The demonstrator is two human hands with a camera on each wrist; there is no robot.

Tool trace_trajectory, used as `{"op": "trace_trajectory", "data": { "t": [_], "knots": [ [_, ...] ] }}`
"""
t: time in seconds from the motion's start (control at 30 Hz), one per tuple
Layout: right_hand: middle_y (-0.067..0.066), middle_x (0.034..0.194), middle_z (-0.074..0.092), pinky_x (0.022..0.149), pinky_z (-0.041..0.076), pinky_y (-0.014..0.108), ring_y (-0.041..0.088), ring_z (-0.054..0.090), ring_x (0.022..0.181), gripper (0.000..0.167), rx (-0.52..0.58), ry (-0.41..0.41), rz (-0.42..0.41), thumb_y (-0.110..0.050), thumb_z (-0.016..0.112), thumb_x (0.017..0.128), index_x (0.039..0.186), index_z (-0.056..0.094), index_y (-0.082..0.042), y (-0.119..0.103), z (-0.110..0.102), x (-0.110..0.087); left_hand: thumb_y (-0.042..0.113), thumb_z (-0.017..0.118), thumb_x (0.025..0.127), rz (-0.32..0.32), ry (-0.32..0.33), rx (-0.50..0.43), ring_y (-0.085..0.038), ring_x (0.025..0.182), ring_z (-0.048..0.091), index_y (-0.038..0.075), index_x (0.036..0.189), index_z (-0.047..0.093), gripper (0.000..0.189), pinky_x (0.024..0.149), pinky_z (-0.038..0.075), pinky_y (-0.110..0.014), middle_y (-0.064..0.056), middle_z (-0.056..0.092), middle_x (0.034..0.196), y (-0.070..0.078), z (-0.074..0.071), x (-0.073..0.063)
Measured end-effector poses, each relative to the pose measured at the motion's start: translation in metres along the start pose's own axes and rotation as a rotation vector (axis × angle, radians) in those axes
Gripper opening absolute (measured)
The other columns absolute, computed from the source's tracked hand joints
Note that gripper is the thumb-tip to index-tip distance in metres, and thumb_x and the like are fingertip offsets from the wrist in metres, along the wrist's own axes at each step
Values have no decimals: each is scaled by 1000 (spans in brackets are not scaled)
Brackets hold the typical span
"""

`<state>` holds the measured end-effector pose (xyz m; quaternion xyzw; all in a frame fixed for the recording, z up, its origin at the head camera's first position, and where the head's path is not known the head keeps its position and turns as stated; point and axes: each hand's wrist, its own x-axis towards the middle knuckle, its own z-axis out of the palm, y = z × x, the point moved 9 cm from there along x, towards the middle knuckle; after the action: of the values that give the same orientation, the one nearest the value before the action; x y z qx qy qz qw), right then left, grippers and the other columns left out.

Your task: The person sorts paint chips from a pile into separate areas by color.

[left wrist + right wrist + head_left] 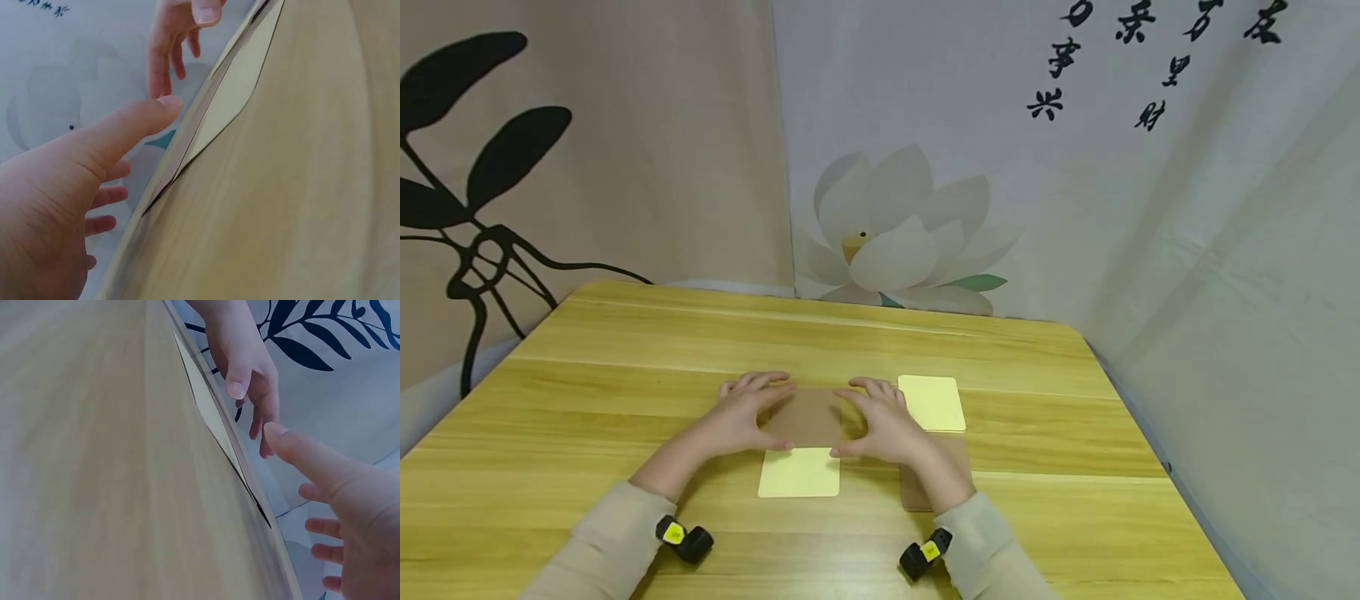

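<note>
Both bare hands stand on either side of a square brown card point(807, 418) on the wooden table in the head view. My left hand point(747, 418) is at the card's left edge, thumb and fingers spread apart. Mirroring it, my right hand point(886, 423) is at the right edge, fingers spread too. Neither hand grips anything. A pale yellow card point(799, 477) lies directly in front of the brown one, the thumbs close to its far corners. In the left wrist view, the yellow card point(240, 87) appears edge-on, beyond the left thumb.
Right of the hands lies another yellow card point(933, 403), with a second brown card point(916, 490) in front of it, partly hidden by the right forearm. The wooden table point(1060, 517) ends at a printed curtain point(1225, 250). Black cameras are strapped to both wrists.
</note>
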<state>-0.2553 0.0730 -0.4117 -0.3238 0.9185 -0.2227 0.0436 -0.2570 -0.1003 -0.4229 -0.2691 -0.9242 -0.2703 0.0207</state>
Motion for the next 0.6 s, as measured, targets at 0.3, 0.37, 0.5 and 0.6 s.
{"op": "trace_trajectory", "data": {
  "t": [0.3, 0.37, 0.5, 0.6],
  "knots": [
    [10, 152, 29, 105, 19, 52, 31, 23, 136, 87, 28, -61, 28, -53, 78, 73, 146, 43, -20, 5, 15, 13, 61, 76, 68, -62, -38, -16, -41, 131, 28, 3, 139, 49, 96, 93, 14, -63, -16, 39, 146, -17, 5, -4],
    [9, 152, 28, 105, 19, 53, 32, 23, 136, 88, 36, -74, 29, -53, 77, 73, 146, 42, -20, 6, 17, 14, 62, 76, 68, -65, -41, -19, -40, 131, 28, 4, 139, 49, 96, 93, 14, -63, -15, 39, 146, -19, 6, -4],
    [9, 154, 26, 105, 19, 55, 33, 21, 137, 89, 31, -92, 35, -54, 76, 74, 147, 40, -21, 7, 22, 15, 62, 76, 68, -51, -40, -27, -39, 132, 27, 5, 140, 49, 95, 94, 13, -63, -14, 38, 147, -20, 7, -4],
    [8, 155, 25, 106, 18, 54, 32, 21, 138, 87, 18, -101, 42, -54, 75, 75, 147, 40, -21, 8, 25, 17, 61, 76, 68, -48, -36, -33, -39, 132, 27, 4, 139, 49, 95, 93, 14, -63, -14, 39, 146, -21, 7, -4]
  ]
}}
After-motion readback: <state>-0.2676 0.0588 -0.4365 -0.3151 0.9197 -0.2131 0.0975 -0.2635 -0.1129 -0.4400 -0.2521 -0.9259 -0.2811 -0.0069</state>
